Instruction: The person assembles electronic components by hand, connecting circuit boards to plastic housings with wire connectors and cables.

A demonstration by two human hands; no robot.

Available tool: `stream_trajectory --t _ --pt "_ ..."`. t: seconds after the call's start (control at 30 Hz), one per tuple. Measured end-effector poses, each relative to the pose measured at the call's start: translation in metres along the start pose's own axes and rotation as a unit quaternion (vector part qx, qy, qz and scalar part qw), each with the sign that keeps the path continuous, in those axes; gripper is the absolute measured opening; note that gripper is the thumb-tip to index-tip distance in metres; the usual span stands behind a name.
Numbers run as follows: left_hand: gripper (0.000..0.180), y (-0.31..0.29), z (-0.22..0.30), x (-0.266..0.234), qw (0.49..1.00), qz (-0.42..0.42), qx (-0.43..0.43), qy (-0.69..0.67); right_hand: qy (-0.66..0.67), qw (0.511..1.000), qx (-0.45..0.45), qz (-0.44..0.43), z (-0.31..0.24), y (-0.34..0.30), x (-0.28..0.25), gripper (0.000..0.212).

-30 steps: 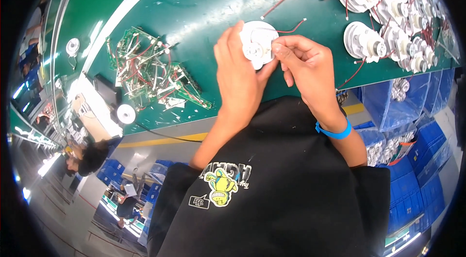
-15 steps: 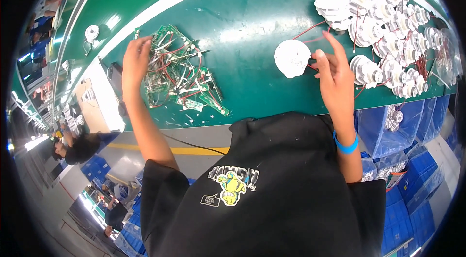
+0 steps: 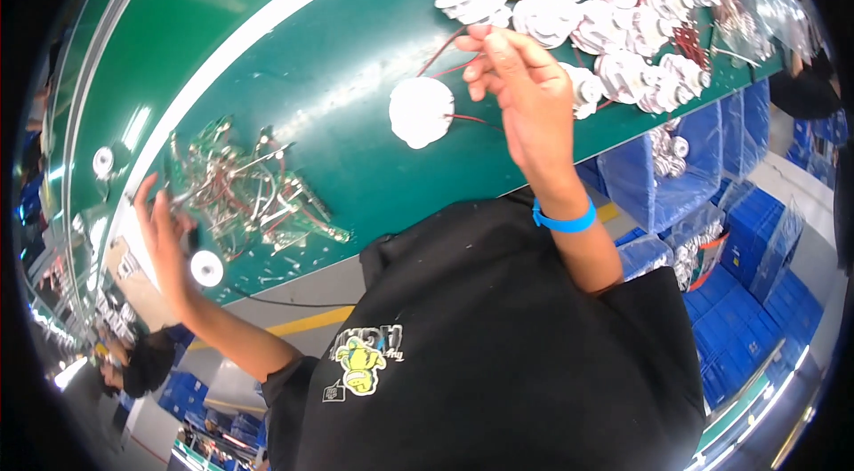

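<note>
On the green bench a round white disc-shaped part [image 3: 422,112] lies with red wires trailing from it. My right hand [image 3: 534,106] hovers just right of it, above the wires, with loosely curled, spread fingers. One red wire [image 3: 442,51] passes close to its fingertips; contact is hard to judge. At the left, my left hand [image 3: 165,235] has its fingers apart at the edge of a tangled heap of green circuit boards [image 3: 253,191] with red and white wires. A small white ring-shaped part [image 3: 206,268] sits beside the left wrist.
Many white round parts [image 3: 543,17] with wires are piled at the far right. Clear plastic bags [image 3: 761,4] lie beyond them. Blue lined bins [image 3: 658,177] stand below the bench's right edge. Another white ring part [image 3: 103,161] lies far left. Other people are at the left.
The view has swung, shifting the bench contents left. My left hand has drawn off the circuit boards toward their outer side. My right hand has moved above the wires, its fingers more curled.
</note>
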State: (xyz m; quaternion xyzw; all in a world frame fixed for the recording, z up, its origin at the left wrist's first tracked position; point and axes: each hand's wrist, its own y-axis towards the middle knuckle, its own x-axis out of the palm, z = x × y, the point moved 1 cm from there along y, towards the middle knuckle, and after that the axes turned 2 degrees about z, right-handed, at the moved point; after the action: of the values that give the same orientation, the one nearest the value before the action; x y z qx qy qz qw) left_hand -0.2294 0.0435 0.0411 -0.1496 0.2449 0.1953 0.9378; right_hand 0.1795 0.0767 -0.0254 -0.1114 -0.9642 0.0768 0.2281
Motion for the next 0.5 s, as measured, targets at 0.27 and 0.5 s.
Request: stream_trajectory --t 0.27,0.5 --pt "0.038 -0.012 -0.016 0.002 0.996 -0.056 -0.004 -0.068 0.009 1.000 -0.011 -0.014 -0.009 -0.003 -0.006 0.017" --pt "0.037 -0.019 0.007 0.016 0.994 -0.034 0.079 0.069 -0.025 1.000 -0.001 0.002 -0.012 -0.010 -0.005 0.015"
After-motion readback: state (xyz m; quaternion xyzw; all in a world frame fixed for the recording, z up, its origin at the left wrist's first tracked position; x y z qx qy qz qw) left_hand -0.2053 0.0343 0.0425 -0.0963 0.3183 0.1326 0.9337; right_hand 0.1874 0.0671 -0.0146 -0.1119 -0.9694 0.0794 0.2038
